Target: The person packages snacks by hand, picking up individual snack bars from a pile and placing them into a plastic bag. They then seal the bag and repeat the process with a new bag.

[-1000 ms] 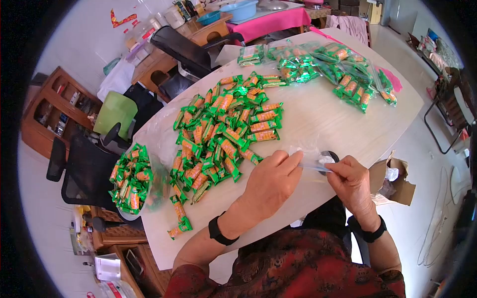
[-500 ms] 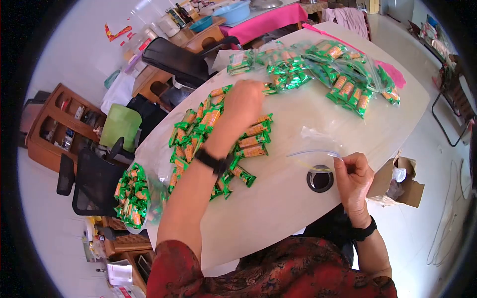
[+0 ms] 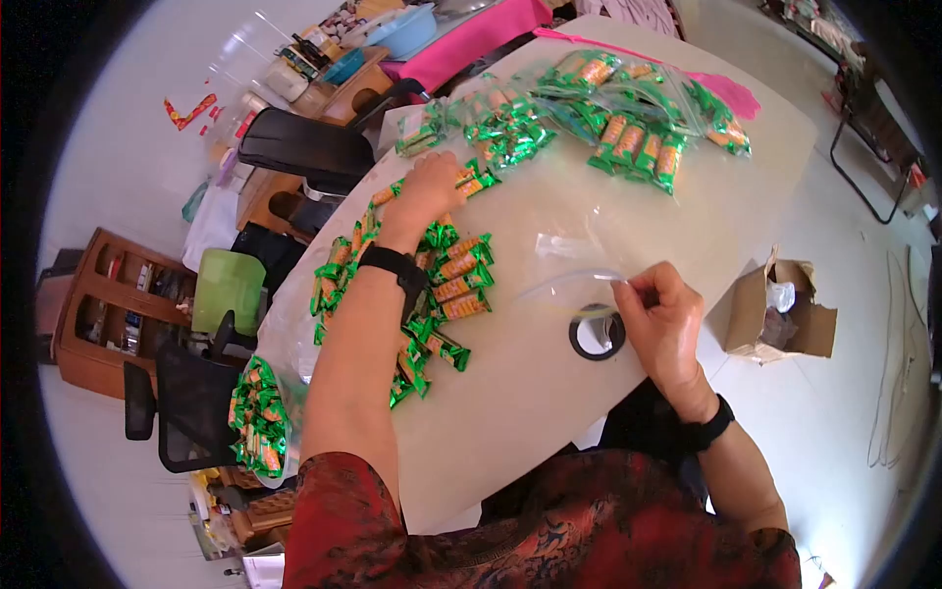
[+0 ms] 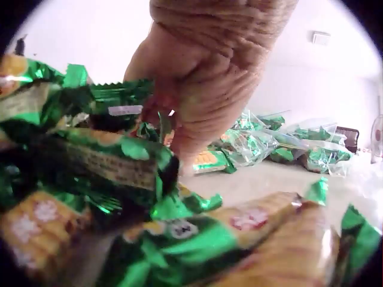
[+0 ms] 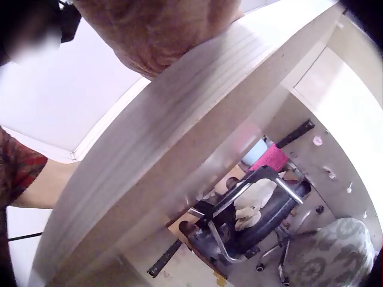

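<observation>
Snack packets (image 3: 461, 267) lie heaped on the table (image 3: 471, 417); our left hand (image 3: 428, 192) is among them, whose grip we cannot tell; our right hand (image 3: 664, 322) pinches a clear bag (image 3: 569, 279), probably to steady it

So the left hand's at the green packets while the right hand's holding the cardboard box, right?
Not the box: the right hand holds a clear plastic bag, as the head view shows. The left hand is indeed at the green packets.
</observation>
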